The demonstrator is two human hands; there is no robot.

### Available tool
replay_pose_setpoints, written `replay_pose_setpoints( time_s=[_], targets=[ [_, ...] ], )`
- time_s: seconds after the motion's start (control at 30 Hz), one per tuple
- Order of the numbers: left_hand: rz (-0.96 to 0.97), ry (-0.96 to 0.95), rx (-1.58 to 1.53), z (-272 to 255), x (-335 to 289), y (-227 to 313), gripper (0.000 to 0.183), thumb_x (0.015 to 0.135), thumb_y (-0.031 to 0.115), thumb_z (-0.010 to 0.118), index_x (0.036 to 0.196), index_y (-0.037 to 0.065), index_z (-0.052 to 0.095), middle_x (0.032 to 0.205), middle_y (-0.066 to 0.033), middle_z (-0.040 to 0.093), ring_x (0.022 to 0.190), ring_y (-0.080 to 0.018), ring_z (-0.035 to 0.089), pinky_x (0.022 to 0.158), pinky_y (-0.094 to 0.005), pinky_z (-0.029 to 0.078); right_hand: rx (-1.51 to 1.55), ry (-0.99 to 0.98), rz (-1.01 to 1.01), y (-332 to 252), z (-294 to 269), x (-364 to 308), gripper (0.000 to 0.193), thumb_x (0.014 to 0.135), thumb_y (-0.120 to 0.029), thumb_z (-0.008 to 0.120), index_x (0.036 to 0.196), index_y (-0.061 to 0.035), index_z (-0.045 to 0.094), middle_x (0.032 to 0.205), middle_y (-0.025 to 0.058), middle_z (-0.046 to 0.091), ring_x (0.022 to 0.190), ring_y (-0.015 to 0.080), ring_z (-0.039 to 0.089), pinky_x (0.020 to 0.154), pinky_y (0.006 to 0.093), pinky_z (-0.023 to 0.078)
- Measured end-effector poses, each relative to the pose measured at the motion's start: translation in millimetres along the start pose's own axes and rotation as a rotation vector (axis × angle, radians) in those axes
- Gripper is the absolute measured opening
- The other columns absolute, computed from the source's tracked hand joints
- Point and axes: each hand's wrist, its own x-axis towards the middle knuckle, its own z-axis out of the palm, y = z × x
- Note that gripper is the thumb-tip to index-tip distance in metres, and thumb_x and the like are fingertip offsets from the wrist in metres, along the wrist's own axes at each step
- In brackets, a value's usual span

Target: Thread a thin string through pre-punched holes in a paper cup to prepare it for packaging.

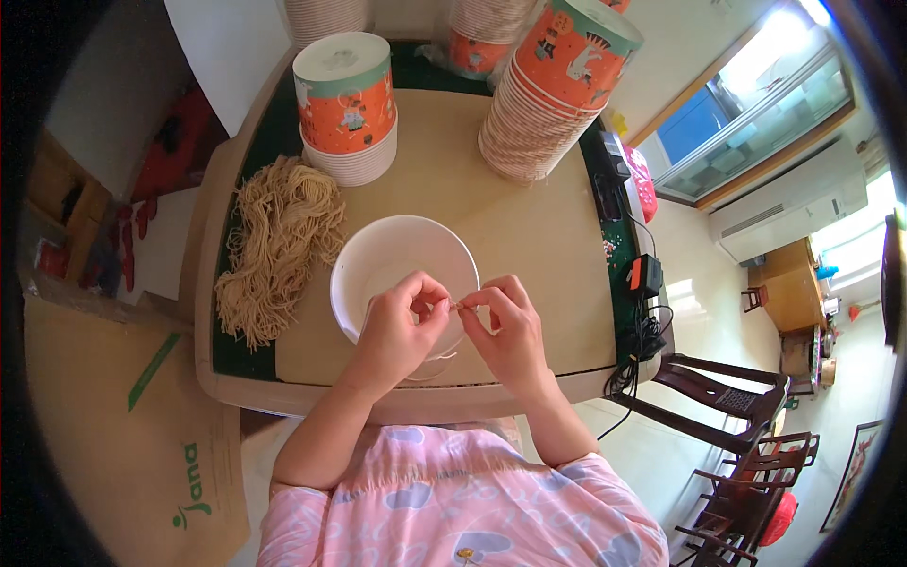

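Observation:
A white paper bucket point(364, 255) stands mouth up on the table, close to its front edge. My left hand point(408, 326) and my right hand point(508, 331) meet at the bucket's near right rim. Both are closed, thumb against forefinger, with the tips pinching a thin beige cord between them. A loose length of the cord point(436, 367) curves below my hands, by the bucket's near side. How the cord runs between my fingertips is too small to make out. Left of the bucket lies a heap of cut beige cords point(279, 246).
Behind the bucket stands a short upside-down stack of orange and green buckets point(348, 113); a taller stack point(548, 104) leans at the far right. Black cables and adapters point(645, 312) line the right edge. A cardboard box point(142, 416) is at lower left, a dark wooden chair point(723, 392) at right.

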Motion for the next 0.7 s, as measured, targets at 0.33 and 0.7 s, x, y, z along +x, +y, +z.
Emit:
replay_pose_setpoints(
  time_s=[0.33, 0.7],
  targets=[
    [0.054, -0.054, 0.044, 8.0, -2.2, 2.0, 0.011, 0.079, 0.004, 0.066, 0.088, 0.000, 0.061, 0.078, -0.0114, 0.066, 0.065, -0.0188, 0.064, 0.060, -0.0301, 0.051, -0.031, 0.029, -0.028, 1.1, 1.8, -2.4, 0.011, 0.077, -0.006, 0.071, 0.086, -0.0073, 0.066, 0.086, 0.0074, 0.057, 0.062, 0.0227, 0.057, 0.054, 0.0337, 0.047],
    [0.117, 0.039, 0.172, 6.3, -4.9, -1.5, 0.008, 0.079, 0.000, 0.066, 0.086, 0.000, 0.062, 0.073, -0.0078, 0.065, 0.066, -0.0118, 0.063, 0.060, -0.0255, 0.050, -0.039, 0.030, -0.032, -0.3, 0.9, -1.3, 0.008, 0.077, -0.006, 0.070, 0.084, -0.0068, 0.065, 0.086, 0.0084, 0.057, 0.067, 0.0254, 0.059, 0.057, 0.0346, 0.049]
  ],
)
